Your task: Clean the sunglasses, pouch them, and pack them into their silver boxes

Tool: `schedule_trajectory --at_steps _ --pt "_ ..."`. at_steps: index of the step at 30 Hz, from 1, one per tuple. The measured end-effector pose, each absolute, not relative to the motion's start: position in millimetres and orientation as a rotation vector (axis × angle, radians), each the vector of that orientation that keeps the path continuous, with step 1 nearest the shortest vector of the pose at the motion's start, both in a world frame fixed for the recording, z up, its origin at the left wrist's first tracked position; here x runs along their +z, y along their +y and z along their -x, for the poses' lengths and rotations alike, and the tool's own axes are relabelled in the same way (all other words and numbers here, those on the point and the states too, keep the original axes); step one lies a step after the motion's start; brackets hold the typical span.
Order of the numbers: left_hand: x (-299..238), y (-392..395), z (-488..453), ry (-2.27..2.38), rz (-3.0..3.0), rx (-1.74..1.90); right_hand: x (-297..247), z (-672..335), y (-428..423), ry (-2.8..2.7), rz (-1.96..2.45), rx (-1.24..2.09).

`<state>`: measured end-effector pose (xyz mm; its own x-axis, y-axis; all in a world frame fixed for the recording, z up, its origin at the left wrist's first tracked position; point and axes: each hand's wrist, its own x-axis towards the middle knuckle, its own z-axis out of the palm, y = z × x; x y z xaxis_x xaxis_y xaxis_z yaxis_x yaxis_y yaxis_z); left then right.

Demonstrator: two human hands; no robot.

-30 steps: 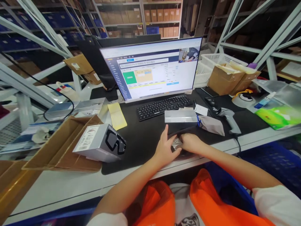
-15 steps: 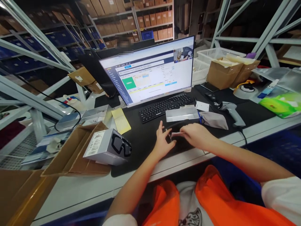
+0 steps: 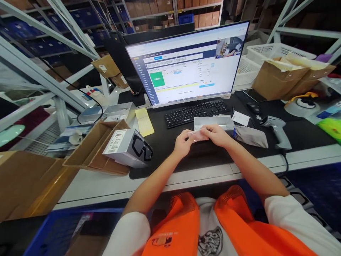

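My left hand and my right hand pinch a small clear plastic bag between them, over the black desk mat. What the bag contains is too small to make out; it looks pinkish. Just behind it lies an open light-grey box. Right of that box rests a grey cloth pouch with a blue drawstring. A grey goggles box, printed with a goggles picture, leans in an open cardboard carton on the left.
A monitor stands behind a black keyboard. To the right are a barcode scanner, a mouse, a white card and a tape roll. Yellow notepaper lies left of the keyboard. A blue crate sits below the desk's edge.
My left hand has gone from spread fingers to a pinch on the plastic bag. The bag is now stretched between both hands, nearer the grey box. The camera view has shifted.
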<state>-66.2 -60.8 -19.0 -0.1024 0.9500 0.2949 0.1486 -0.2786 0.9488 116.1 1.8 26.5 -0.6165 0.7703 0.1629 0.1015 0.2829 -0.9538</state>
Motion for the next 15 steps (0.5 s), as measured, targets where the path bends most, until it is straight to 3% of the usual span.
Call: schedule_trajectory --at_steps 4,15 --pt "-6.7 -47.7 69.0 1.176 -1.347 1.335 13.0 -115.4 10.4 -1.612 0.770 1.573" --pt "23.7 -33.3 63.2 1.242 -1.552 1.227 14.6 -128.5 7.6 -1.573 0.856 1.335"
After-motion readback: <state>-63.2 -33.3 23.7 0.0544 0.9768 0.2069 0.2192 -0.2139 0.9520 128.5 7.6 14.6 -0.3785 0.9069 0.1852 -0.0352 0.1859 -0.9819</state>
